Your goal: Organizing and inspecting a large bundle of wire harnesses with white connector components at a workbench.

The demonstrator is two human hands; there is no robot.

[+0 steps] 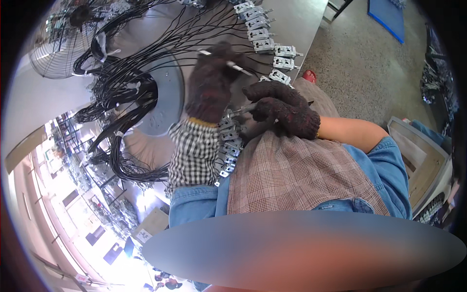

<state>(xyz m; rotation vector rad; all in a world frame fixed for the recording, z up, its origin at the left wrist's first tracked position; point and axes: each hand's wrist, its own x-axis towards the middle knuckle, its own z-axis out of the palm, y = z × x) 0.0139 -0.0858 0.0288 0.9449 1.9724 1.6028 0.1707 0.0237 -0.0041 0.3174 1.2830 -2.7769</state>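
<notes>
Both my hands wear dark knitted gloves. My left hand (211, 80), its forearm in a black-and-white checked sleeve, reaches over the black cables (180, 36). It is smeared, with two small white strips near its fingers; what it grips, if anything, is unclear. My right hand (287, 109) is closed close to my body around a slim metal tool (247, 108) whose tip points left; the tool's kind is hidden. Small silvery-white connector blocks (264, 45) on cable ends form a curved row along the table edge, and more blocks (230, 146) lie beside my left sleeve.
Bundled cables pass through the middle of a round grey disc (168, 97) on the grey table (296, 29). A fan (58, 53) stands at the far left. A wooden-seated chair (423, 165) is at right, and a blue panel (386, 19) lies on the speckled floor.
</notes>
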